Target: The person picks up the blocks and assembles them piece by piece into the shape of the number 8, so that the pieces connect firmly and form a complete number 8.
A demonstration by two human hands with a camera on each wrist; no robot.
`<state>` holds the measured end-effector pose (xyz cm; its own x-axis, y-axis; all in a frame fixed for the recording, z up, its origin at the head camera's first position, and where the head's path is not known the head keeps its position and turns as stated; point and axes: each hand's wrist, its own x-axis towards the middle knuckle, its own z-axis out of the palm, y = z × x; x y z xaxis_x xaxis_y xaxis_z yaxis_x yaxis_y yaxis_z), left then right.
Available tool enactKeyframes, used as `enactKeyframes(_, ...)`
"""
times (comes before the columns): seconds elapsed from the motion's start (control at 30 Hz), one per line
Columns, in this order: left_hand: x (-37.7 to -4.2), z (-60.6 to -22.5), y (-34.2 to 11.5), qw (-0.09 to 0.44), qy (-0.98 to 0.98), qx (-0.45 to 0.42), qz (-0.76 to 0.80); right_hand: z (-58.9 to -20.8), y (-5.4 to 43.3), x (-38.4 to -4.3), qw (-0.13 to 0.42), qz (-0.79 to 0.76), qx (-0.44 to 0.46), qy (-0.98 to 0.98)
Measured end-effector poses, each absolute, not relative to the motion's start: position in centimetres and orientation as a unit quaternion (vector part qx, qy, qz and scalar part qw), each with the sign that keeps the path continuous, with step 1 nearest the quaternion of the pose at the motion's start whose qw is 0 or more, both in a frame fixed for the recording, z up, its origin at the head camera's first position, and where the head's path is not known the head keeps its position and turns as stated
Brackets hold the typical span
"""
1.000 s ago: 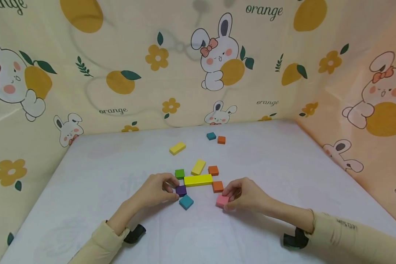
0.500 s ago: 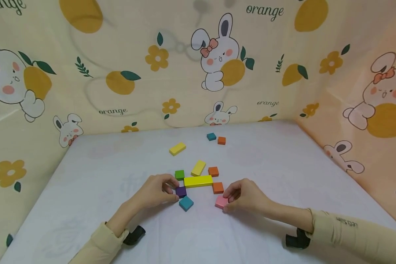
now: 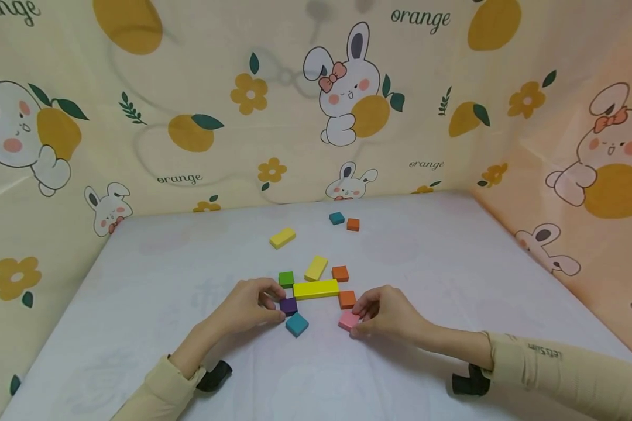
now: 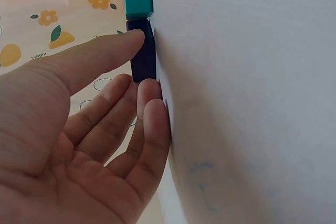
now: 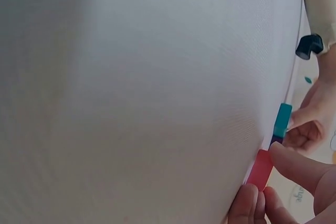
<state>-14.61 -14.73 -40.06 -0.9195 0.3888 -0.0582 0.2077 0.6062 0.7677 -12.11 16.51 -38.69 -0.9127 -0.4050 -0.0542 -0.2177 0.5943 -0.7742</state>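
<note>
The pink block (image 3: 348,320) is sitting between my hands: my right hand (image 3: 388,314) is pinching it, and my left hand (image 3: 249,305) is holding the purple block (image 3: 289,306). Both are probably feeling light, rigid, smooth and sturdy, so opposite side faces are likely offering the surest grip.

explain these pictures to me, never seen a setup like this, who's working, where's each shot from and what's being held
There is no robot here, just a person's bare left hand and right hand. The wide picture is taken from the person's head, looking forward and down; the two close ones from the left and right wrists. On the white surface lie small blocks: a long yellow block, with green, purple, teal, orange, pink and shorter yellow ones around or beyond it. The left hand pinches the purple block; the right hand holds the pink block between thumb and fingers.
</note>
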Motion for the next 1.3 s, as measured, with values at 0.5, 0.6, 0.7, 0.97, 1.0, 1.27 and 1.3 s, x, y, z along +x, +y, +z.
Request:
enactKeyframes(0.5,-14.42,-39.78,-14.64,0.112,0.887,0.174,0.413,-39.06,15.91,-12.2,0.084,-0.399,-0.186,0.894)
enactKeyframes(0.6,-14.39,-39.7,-14.64,0.113,0.887,0.175,0.413,-39.07,15.83,-12.2,0.084,-0.401,-0.184,0.894)
enactKeyframes(0.7,-14.39,-39.66,-14.64,0.114,0.886,0.173,0.414,-39.09,15.74,-12.23,0.084,-0.399,-0.181,0.895)
enactKeyframes(0.97,-14.4,-39.81,-14.64,0.112,0.887,0.173,0.412,-39.16,15.59,-12.27,0.081,-0.398,-0.177,0.897)
enactKeyframes(1.0,-14.4,-39.84,-14.65,0.112,0.887,0.172,0.412,-39.16,15.59,-12.26,0.081,-0.398,-0.177,0.896)
enactKeyframes(1.27,-14.62,-40.24,-14.8,0.107,0.888,0.185,0.406,-39.06,15.59,-12.13,0.077,-0.396,-0.182,0.897)
enactKeyframes(1.3,-14.61,-40.26,-14.82,0.107,0.888,0.186,0.406,-39.03,15.58,-12.12,0.076,-0.396,-0.182,0.897)
